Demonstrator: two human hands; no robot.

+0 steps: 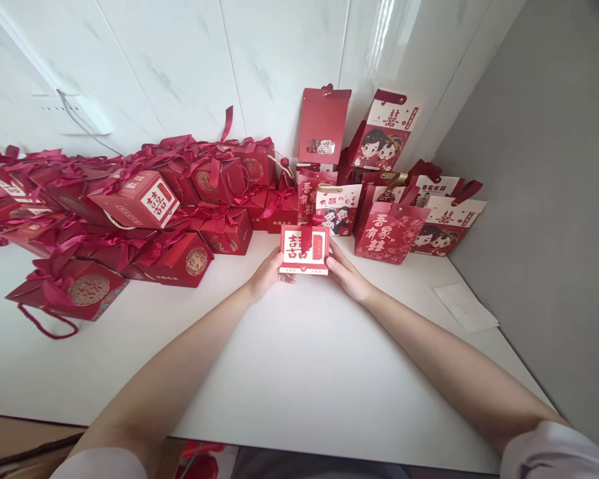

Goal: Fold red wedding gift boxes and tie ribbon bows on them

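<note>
Between my two hands is a small red and white gift box [304,266] with large red lettering on its front and a dark red ribbon over its top. My left hand [268,274] grips its left side, some fingers showing under the lower edge. On the opposite side my right hand [347,274] holds it, with the thumb on the front edge. Just behind the box stands a white and red gift bag [340,206] with a cartoon couple on it. To the right of that is a red bag [390,233] with white lettering.
Many red boxes with ribbons are piled at left, among them a box [182,259] with a gold emblem. More bags [324,123] stand stacked against the wall. White paper [465,307] lies at the right of the white table [299,372], beside a grey partition [544,199].
</note>
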